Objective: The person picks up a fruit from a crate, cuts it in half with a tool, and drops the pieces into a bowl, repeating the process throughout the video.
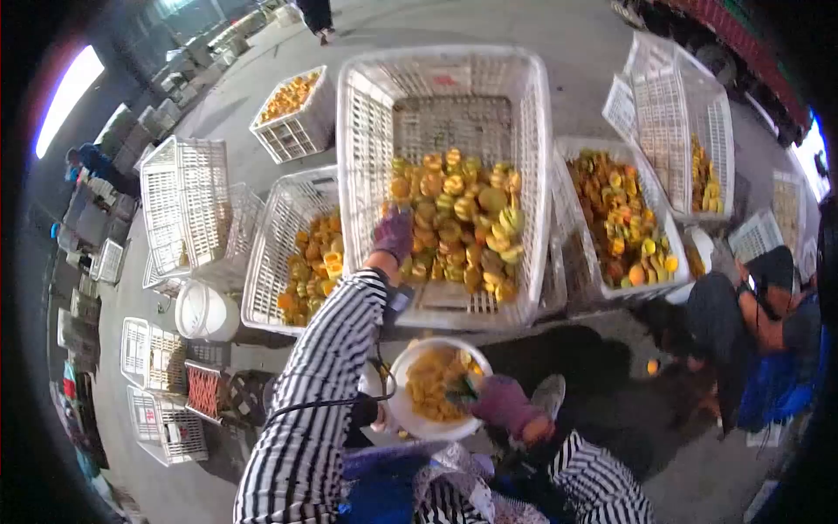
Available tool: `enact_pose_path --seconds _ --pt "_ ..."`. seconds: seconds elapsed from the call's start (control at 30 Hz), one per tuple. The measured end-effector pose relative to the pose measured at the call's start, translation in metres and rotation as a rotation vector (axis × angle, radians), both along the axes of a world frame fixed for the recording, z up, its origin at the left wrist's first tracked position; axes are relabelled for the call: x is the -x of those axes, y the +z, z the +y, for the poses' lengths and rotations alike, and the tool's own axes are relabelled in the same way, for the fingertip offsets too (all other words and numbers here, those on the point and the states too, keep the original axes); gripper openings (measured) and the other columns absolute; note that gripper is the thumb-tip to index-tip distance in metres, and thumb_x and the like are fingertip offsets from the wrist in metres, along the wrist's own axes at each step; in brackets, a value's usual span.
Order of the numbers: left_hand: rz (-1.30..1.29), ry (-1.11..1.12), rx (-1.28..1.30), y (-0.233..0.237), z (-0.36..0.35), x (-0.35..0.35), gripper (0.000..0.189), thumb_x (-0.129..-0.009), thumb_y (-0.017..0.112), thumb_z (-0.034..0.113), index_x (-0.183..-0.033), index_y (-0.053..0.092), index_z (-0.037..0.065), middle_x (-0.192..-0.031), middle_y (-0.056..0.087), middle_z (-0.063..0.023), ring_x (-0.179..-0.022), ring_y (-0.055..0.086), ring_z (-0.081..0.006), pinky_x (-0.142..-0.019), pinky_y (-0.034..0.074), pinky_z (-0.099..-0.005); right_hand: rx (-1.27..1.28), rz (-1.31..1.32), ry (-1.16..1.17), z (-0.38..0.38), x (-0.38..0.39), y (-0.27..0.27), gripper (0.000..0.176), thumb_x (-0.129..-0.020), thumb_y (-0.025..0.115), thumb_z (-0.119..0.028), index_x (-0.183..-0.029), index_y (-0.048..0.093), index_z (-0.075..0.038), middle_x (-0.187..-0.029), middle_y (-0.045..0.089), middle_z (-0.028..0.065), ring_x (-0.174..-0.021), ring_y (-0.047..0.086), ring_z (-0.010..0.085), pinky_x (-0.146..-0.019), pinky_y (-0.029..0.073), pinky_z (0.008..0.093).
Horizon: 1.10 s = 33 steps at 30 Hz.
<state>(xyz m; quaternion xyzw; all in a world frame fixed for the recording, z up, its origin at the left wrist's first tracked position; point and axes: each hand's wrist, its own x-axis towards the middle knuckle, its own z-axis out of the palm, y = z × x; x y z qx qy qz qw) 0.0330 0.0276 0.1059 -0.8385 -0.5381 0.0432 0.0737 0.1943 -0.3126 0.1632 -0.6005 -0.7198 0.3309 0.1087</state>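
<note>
My left hand [394, 234], in a purple glove, reaches into a large white plastic crate [443, 59] and is at the left edge of a heap of yellow-green fruits [454, 214]. Many of these fruits show striped, partly peeled skin. Its fingers point away from me and are mostly hidden by the back of the hand. Below the crate, my right hand [506, 406], also gloved, is closed around a small dark greenish tool [463, 390]. That tool overlaps a white bucket [403, 417] filled with yellow pieces [432, 375].
Crates with orange-yellow fruit stand left [262, 288] and right [676, 271] of the large crate. A person [751, 323] sits at the right. Stacked crates [188, 201] and a white bucket [206, 312] stand at the left. A dark cable [336, 403] crosses my left sleeve.
</note>
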Motion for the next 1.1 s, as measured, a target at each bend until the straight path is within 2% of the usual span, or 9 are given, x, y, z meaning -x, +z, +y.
enact_pose_path --seconds 0.03,0.23,0.37,0.47,0.5,0.57,0.7,0.97,1.1 --pt "0.249 -0.118 -0.200 -0.032 0.012 0.008 0.045 -0.087 0.042 0.017 -0.131 0.041 0.006 -0.135 0.039 -0.0231 -0.098 0.058 -0.0378 -0.079 0.049 -0.0443 0.256 0.018 -0.006 0.009 -0.005 0.019 0.064 -0.082 0.045 -0.066 -0.095 0.057 -0.004 -0.078 0.062 0.0206 -0.074 0.063 0.0362 -0.066 0.050 0.0456" --pt "-0.112 0.080 0.167 0.018 0.014 -0.003 0.052 -0.086 0.046 0.021 -0.135 0.034 0.006 -0.137 0.035 -0.0256 -0.104 0.057 -0.0343 -0.079 0.050 -0.0420 0.122 0.145 -0.108 0.006 -0.009 -0.004 0.059 -0.080 0.054 -0.060 -0.105 0.062 -0.008 -0.082 0.063 0.0228 -0.080 0.061 0.0382 -0.075 0.048 0.0437" --pt "-0.226 0.149 -0.022 0.047 -0.007 -0.008 0.058 -0.072 0.066 0.031 -0.120 0.045 0.004 -0.108 0.058 -0.0186 -0.087 0.063 -0.0308 -0.074 0.051 -0.0394 0.120 -0.024 -0.067 0.011 -0.001 0.013 0.058 -0.081 0.053 -0.057 -0.108 0.060 -0.007 -0.084 0.063 0.0225 -0.082 0.061 0.0371 -0.075 0.048 0.0444" --pt "-1.152 0.218 0.549 0.060 -0.018 0.006 0.039 -0.073 0.064 0.029 -0.105 0.053 0.009 -0.078 0.059 -0.0039 -0.075 0.062 -0.0209 -0.065 0.050 -0.0347 0.098 -0.099 -0.036 0.009 -0.009 0.003 0.057 -0.082 0.052 -0.056 -0.106 0.057 -0.004 -0.082 0.062 0.0222 -0.080 0.061 0.0370 -0.072 0.048 0.0458" --pt "-1.521 0.292 0.762 0.066 -0.021 0.011 0.031 -0.073 0.063 0.028 -0.098 0.056 0.012 -0.071 0.056 -0.0007 -0.069 0.060 -0.0173 -0.061 0.049 -0.0332 -0.092 0.284 -0.164 0.006 -0.010 0.022 0.057 -0.082 0.053 -0.055 -0.106 0.057 -0.003 -0.082 0.062 0.0225 -0.080 0.061 0.0382 -0.071 0.047 0.0456" --pt "-1.538 0.250 1.020 0.075 -0.029 0.033 0.022 -0.077 0.063 0.034 -0.086 0.056 0.016 -0.070 0.059 0.0001 -0.063 0.056 -0.0126 -0.061 0.048 -0.0334 -0.008 0.183 -0.148 0.018 -0.005 0.052 0.051 -0.082 0.057 -0.049 -0.109 0.057 -0.006 -0.085 0.063 0.0224 -0.079 0.061 0.0383 -0.067 0.048 0.0432" --pt "-1.858 0.345 1.359 0.089 -0.050 0.054 0.033 -0.082 0.056 0.040 -0.104 0.059 0.016 -0.089 0.064 -0.0033 -0.074 0.062 -0.0194 -0.068 0.052 -0.0402 -0.129 0.183 -0.196 0.031 0.000 0.059 0.046 -0.081 0.060 -0.045 -0.107 0.058 -0.007 -0.084 0.063 0.0207 -0.079 0.061 0.0387 -0.069 0.049 0.0456" --pt "-2.026 0.121 1.537 0.095 -0.099 0.016 0.042 -0.086 0.051 0.040 -0.115 0.056 0.011 -0.111 0.061 -0.0080 -0.097 0.060 -0.0243 -0.081 0.050 -0.0420 -0.584 0.499 -0.570 0.088 0.017 0.058 0.056 -0.071 0.072 -0.047 -0.100 0.056 -0.001 -0.076 0.062 0.0222 -0.075 0.061 0.0402 -0.062 0.049 0.0445" --pt "-2.073 -0.017 1.718 0.111 -0.144 -0.014 0.048 -0.090 0.047 0.044 -0.125 0.050 0.010 -0.118 0.058 -0.0093 -0.105 0.057 -0.0251 -0.091 0.045 -0.0409 -0.476 0.304 -0.708 0.109 0.012 0.083 0.057 -0.066 0.078 -0.042 -0.100 0.056 -0.002 -0.078 0.065 0.0182 -0.075 0.064 0.0364 -0.063 0.051 0.0408"
